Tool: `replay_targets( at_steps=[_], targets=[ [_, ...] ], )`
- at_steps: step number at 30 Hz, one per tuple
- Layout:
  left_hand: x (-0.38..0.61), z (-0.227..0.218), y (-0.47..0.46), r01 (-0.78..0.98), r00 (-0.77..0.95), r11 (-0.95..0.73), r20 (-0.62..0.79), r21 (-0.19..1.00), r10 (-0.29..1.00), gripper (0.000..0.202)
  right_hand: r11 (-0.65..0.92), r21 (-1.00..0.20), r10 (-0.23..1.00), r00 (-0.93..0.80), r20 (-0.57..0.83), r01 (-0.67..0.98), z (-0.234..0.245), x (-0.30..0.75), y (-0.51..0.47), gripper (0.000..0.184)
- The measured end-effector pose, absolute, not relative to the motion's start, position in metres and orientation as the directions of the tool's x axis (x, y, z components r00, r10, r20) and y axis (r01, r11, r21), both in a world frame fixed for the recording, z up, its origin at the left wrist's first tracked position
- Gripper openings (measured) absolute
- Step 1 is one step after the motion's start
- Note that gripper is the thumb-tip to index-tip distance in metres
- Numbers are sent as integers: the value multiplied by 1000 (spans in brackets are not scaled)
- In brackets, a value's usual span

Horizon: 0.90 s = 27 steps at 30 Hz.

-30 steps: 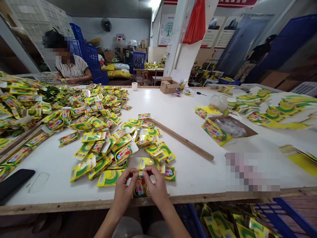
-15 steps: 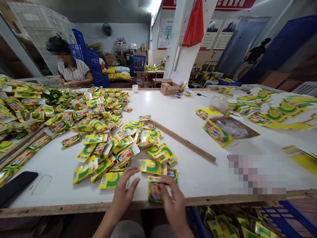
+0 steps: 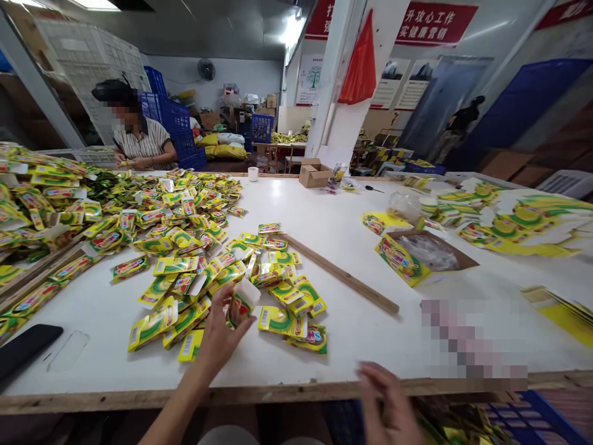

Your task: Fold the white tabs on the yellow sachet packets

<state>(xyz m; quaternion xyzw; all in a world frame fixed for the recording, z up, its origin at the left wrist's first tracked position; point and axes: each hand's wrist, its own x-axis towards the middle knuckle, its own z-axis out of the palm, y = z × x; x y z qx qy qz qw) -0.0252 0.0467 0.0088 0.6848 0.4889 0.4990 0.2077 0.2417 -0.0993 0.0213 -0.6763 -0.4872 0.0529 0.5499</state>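
My left hand (image 3: 217,337) reaches over the near part of a heap of yellow-green packets (image 3: 185,247) on the white table (image 3: 347,216). Its thumb and fingers pinch one packet (image 3: 241,304) that stands tilted up off the pile. My right hand (image 3: 386,405) hangs below the table's front edge at the right, smeared by motion, over a blue crate (image 3: 532,417) holding more packets. Whether the right hand holds anything cannot be made out.
A wooden stick (image 3: 343,275) lies diagonally mid-table. An open box (image 3: 428,250) with clear bags sits right, flat printed cards (image 3: 519,216) beyond it. A black phone (image 3: 25,346) lies at the left edge. A small cardboard box (image 3: 315,174) and white cup (image 3: 252,173) stand far back. Another person (image 3: 139,139) sits across.
My right hand carried its packet off the table edge, down toward the blue crate. My left hand moved forward into the pile and pinched another packet.
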Motion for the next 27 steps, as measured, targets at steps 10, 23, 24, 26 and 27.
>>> replay_targets(
  at_steps=[10,23,24,26,27],
  targets=[
    [-10,-21,-17,175,20,-209,209,962,978,36,306,-922,932,122,341,239,-7,129,-33,24],
    [-26,-2,9,0,87,-159,158,987,984,22,243,-963,962,102,255,117,-1,127,-3,20],
    [-26,-2,9,3,96,-164,163,987,982,21,243,-963,962,95,254,114,-1,127,-3,19],
    [-26,0,8,59,129,-184,176,981,976,15,264,-955,962,41,272,136,1,127,-5,14],
    [-27,2,8,89,143,-198,184,976,973,14,280,-949,958,20,285,146,3,127,-6,12]
  ],
)
